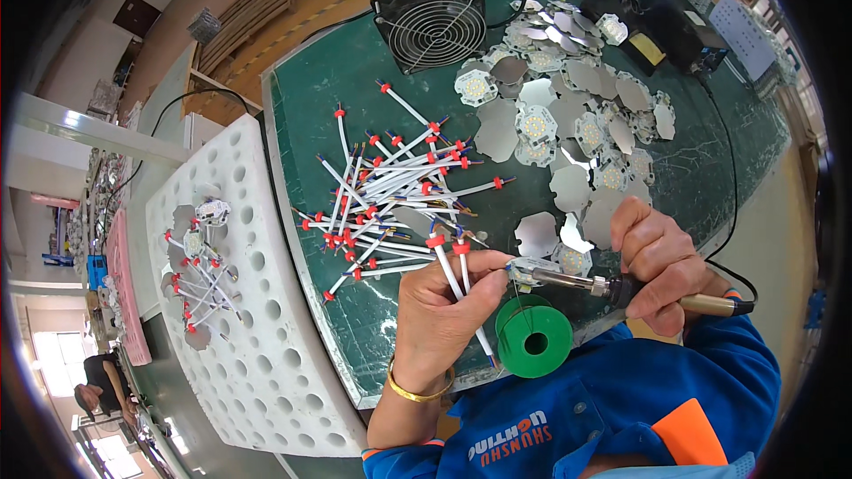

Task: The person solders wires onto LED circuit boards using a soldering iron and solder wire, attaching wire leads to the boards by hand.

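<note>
My left hand [430, 315] is closed on two white cables [447, 268] with red rings. Just past its fingertips is a small LED board [531, 268], partly hidden; I cannot tell whether the fingers grip it. My right hand [661, 266] is wrapped round a soldering iron [572, 280], whose tip points left and meets the board. Below the tip a green spool [557, 337] of thin wire lies at the table's near edge, a strand rising from it. A heap of white cables [390, 182] with red rings lies beyond my left hand.
LED boards [537, 124] are piled beyond my right hand. A black fan [435, 27] and a black soldering station [679, 31] stand at the back. On the left, a white foam block [257, 337] with holes carries cables and boards. A person [111, 381] is farther left.
</note>
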Available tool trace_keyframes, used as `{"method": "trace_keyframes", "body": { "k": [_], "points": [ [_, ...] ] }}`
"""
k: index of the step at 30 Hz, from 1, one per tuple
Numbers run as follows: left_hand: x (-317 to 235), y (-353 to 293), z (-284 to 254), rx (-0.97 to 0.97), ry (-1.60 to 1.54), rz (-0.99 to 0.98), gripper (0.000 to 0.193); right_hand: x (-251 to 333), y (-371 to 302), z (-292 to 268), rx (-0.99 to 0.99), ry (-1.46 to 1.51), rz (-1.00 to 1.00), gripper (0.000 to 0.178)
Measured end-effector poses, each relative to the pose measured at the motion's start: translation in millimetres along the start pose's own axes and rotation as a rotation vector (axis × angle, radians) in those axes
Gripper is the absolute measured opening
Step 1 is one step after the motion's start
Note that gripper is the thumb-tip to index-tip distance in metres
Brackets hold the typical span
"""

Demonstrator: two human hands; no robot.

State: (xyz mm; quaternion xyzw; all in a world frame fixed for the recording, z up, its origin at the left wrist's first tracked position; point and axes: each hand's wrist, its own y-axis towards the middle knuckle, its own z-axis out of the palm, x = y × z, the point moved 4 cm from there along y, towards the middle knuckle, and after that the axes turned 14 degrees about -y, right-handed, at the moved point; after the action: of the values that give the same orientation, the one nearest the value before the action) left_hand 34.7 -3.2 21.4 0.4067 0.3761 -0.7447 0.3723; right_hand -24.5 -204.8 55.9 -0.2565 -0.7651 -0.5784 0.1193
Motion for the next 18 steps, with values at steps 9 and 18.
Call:
{"method": "trace_keyframes", "body": {
  "k": [9, 18],
  "points": [
    [-0.8, -2.1, 0.0, -0.007, -0.026, -0.015, 0.016, 0.6, 3.1, 6.0, 0.027, -0.024, -0.019, 0.016],
    [-2.6, -2.4, -0.2, -0.032, -0.028, -0.026, 0.018, 1.2, 5.7, 6.7, 0.042, -0.07, -0.049, 0.008]
  ]
}}
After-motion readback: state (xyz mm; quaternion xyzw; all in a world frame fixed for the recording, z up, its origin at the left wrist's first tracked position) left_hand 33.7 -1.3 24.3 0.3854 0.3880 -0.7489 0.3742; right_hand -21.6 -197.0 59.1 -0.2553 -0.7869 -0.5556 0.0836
